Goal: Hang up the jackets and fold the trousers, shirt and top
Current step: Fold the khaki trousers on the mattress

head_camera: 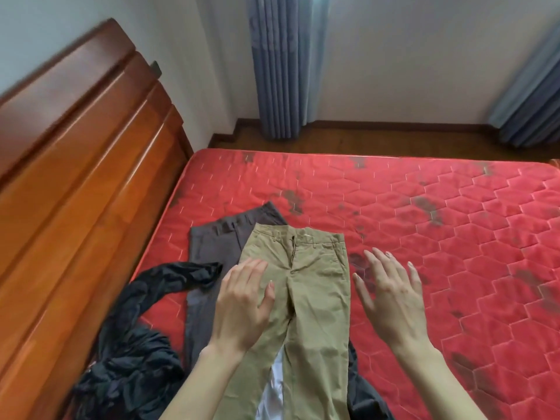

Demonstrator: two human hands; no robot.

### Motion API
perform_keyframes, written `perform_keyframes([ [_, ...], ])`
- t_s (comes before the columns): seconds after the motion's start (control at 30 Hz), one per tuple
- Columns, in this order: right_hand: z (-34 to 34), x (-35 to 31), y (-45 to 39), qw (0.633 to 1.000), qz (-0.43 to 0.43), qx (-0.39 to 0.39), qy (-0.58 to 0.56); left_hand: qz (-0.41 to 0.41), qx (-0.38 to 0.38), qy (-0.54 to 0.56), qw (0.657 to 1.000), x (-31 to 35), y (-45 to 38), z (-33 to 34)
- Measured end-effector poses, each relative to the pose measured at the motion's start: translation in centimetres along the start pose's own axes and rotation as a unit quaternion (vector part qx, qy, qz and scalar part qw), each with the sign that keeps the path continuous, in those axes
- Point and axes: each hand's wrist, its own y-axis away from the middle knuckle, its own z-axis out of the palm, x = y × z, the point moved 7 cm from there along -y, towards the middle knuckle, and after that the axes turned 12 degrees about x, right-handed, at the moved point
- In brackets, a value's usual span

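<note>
The khaki cotton trousers lie flat on the red quilted mattress, over grey trousers. Left hand rests flat on them; right hand is released, fingers spread, beside them.

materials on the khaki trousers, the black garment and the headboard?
Khaki trousers: matte woven cloth, likely cotton twill; fine creases, stitched pockets.
Black garment: thin, slightly shiny fabric, perhaps nylon or polyester; sharp crumples catch light.
Headboard: wood, glossy varnish; orange-brown with bright reflections along stepped panels.
</note>
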Motion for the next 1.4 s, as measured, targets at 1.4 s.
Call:
perform_keyframes([
  [1.4, 40.4, 12.0, -9.9, 0.954, 0.204, -0.015, -0.22, -0.158, -0.188, -0.056, 0.968, -26.3, -12.8, 39.9],
])
